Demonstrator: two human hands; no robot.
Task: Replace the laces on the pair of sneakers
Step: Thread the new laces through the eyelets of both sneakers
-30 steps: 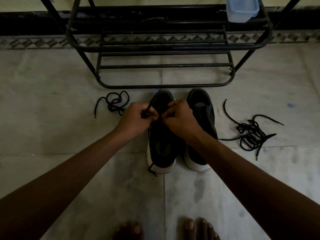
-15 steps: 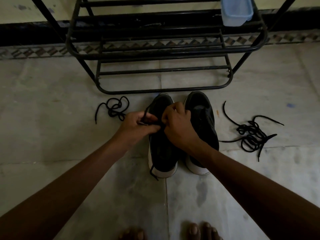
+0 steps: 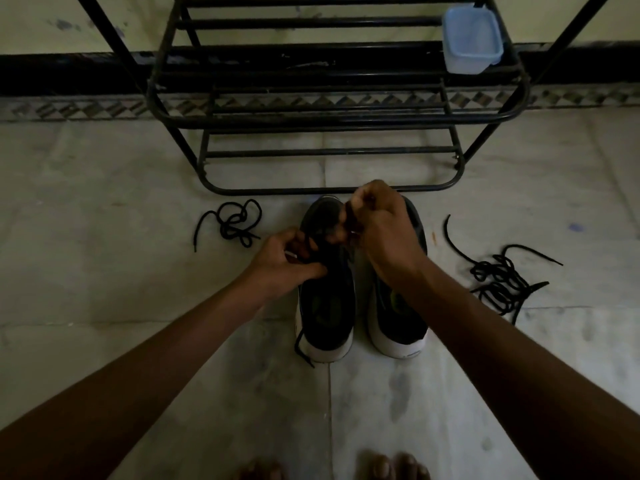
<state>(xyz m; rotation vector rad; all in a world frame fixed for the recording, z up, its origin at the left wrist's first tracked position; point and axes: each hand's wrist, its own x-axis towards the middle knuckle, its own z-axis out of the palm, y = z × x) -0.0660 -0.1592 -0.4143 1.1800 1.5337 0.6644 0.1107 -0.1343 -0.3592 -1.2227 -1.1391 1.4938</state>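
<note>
a black rack stood on the floor, the pair of sneakers side by side just before it. the left hand pinched the lace on the left sneaker; the right hand was clenched on it above the toe.
</note>
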